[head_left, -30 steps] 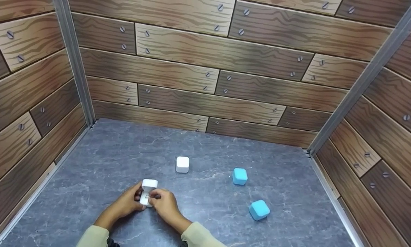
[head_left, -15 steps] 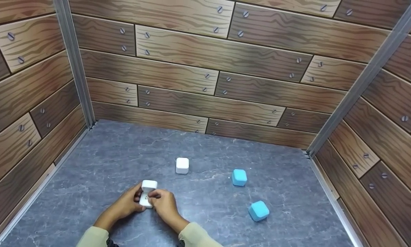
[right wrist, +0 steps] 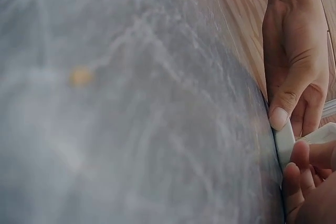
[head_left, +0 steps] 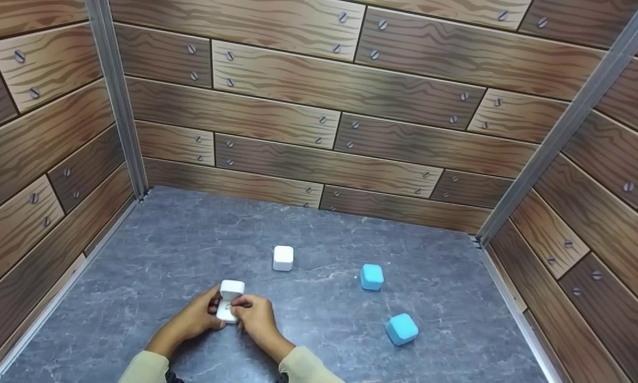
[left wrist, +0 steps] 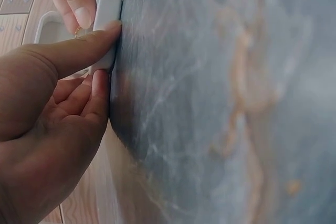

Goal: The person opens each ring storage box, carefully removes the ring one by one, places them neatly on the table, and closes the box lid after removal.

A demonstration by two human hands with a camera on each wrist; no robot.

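Observation:
A white ring box [head_left: 232, 288] stands on the grey marbled tabletop with its lid raised. My left hand [head_left: 195, 317] grips the box from the left, its thumb lying across the front of the base [left wrist: 108, 9] in the left wrist view. A small gold ring [left wrist: 77, 31] sits at the box's insert. My right hand [head_left: 258, 318] reaches in from the right, thumb and forefinger pinching at the ring. The fingers partly hide the ring, and its lower part cannot be seen.
Behind the hands stands a closed white box [head_left: 283, 258]. Two closed turquoise boxes [head_left: 372, 277] lie to the right, the nearer turquoise box [head_left: 402, 329] turned at an angle. Wood-patterned walls [head_left: 276, 122] with metal corner posts [head_left: 117, 101] enclose the tabletop [head_left: 319, 351].
Hands and boxes keep nearly the same places. The right fingers shift only slightly at the ring, and the head view tilts a little.

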